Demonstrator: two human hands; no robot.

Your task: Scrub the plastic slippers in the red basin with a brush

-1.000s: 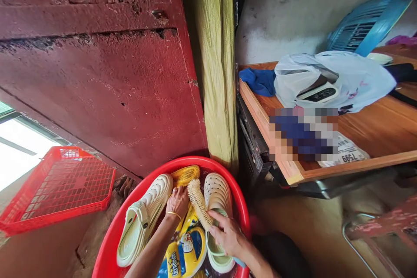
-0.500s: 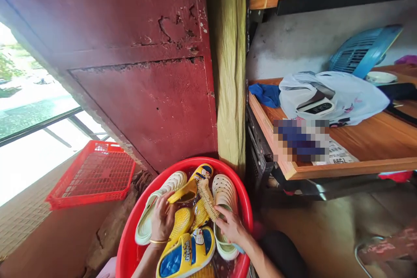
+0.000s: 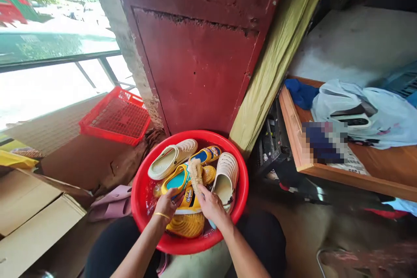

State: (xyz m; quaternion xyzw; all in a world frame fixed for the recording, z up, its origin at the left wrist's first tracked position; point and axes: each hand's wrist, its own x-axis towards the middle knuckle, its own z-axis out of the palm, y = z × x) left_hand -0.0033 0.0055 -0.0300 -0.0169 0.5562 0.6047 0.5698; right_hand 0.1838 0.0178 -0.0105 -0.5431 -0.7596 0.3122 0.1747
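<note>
A red tub [image 3: 137,208] holds several shoes in water. My left hand [image 3: 168,205] is closed on the near end of a yellow shoe with a teal insole [image 3: 177,179]. In my right hand [image 3: 210,202] is a bristled brush [image 3: 195,173], its bristles beside that shoe. A pale clog [image 3: 165,163] lies at the tub's upper left, and another clog [image 3: 224,173] at its right. A yellow and blue slipper [image 3: 208,154] rests at the far side. Under my hands are a yellow slipper with a printed strap [image 3: 189,199] and a yellow sole [image 3: 187,225].
A red crate [image 3: 117,115] sits left of the red door [image 3: 202,82]. Pink slippers [image 3: 112,204] and cardboard [image 3: 35,217] lie left of the tub. At the right a wooden shelf [image 3: 352,180] holds a plastic bag [image 3: 387,117] and a blue cloth [image 3: 301,93].
The view has shifted left and tilted. The yellow shoe in my left hand has turned, so its teal insole now shows. The brush has moved closer to it.
</note>
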